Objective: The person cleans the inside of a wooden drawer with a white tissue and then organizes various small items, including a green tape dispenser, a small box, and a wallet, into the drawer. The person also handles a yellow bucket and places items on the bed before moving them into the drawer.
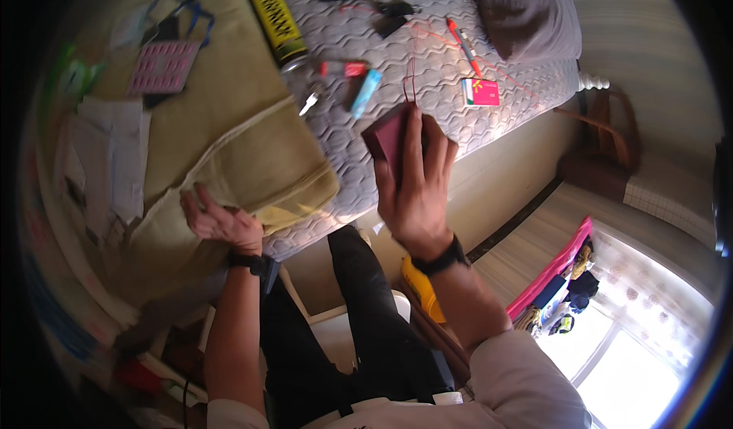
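My right hand (417, 183) grips a dark maroon box (385, 134) above the edge of a quilted grey mattress (343, 160). A thin red string (410, 80) runs from the box's far end across the mattress. My left hand (220, 220), its fingers half curled, is at the seamed edge of a khaki cloth (257, 154); whether it pinches the cloth cannot be told. Between the hands and the far side lie a light-blue tube (366, 93), a small red item (345, 69) and a white-tipped metal piece (309, 103), perhaps a key.
On the mattress are a black-and-yellow spray can (277, 19), an orange pen (464, 46), a pink card (481, 92) and a grey pillow (524, 11). The cloth bears a pink blister pack (164, 66) and white papers (114, 154). A wooden chair (607, 137) stands right.
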Motion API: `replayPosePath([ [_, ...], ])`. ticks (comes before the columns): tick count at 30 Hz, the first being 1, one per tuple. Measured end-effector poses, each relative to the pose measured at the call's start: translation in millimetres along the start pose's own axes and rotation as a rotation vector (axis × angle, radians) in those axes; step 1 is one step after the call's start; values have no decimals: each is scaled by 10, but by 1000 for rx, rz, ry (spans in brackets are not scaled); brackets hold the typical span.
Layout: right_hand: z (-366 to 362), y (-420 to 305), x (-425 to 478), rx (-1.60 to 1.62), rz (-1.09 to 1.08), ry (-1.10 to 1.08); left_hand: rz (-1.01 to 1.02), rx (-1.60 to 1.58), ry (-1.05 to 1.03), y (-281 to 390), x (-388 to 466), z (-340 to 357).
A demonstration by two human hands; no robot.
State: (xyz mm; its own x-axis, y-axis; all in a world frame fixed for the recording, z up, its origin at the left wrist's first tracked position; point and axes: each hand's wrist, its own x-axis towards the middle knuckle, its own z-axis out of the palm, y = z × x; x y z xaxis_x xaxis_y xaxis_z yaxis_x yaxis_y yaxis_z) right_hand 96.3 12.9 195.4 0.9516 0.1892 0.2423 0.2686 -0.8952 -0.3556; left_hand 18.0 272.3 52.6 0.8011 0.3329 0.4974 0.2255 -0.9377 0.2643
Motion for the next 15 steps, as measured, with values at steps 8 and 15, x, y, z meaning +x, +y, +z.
replayPosePath([
  [8, -155, -2306, -788, 383, -380, -297, -275, -878, -260, -630, -344, -1149],
  [15, 175, -3505, -2022, 871, -799, -872, -541, -1095, -270, -1809, -1276, -2745],
])
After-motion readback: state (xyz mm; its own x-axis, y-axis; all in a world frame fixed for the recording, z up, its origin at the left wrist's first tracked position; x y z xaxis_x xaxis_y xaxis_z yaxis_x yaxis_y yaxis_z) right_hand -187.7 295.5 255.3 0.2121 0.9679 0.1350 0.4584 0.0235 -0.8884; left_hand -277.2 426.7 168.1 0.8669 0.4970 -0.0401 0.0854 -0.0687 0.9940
